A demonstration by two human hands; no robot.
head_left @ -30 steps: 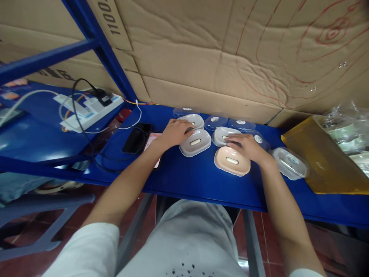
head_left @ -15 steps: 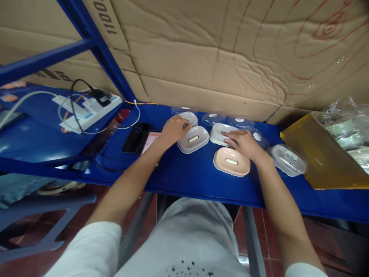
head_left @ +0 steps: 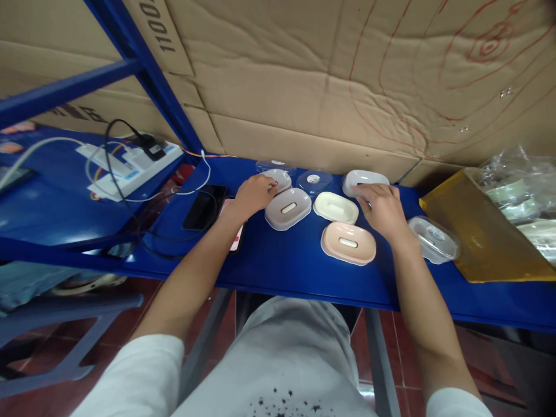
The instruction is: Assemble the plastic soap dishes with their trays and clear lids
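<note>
My left hand (head_left: 255, 194) is closed on the rim of a grey soap dish (head_left: 283, 177) at the back left, thumb and fingertips partly hidden. In front of it lies another grey soap dish (head_left: 284, 217) with a pale slot in its middle. My right hand (head_left: 382, 209) grips a whitish oval soap dish tray (head_left: 354, 176) by its front edge, over the back of the table. Left of that hand is a shallow cream base (head_left: 335, 209). Nearer me sits a peach soap dish (head_left: 343, 252) with a pale slot.
Clear lids (head_left: 313, 182) with round stickers lie along the back. A covered soap dish (head_left: 432, 240) stands right, beside a yellow-brown box (head_left: 486, 237) of bagged pieces. Two phones (head_left: 202, 207) lie left, near cables and a power strip (head_left: 143, 174). Cardboard (head_left: 278, 87) walls the back.
My right hand has lifted the whitish tray off the cream base and carried it right and back, over where clear lids showed. My left hand and its grey dish have shifted slightly left.
</note>
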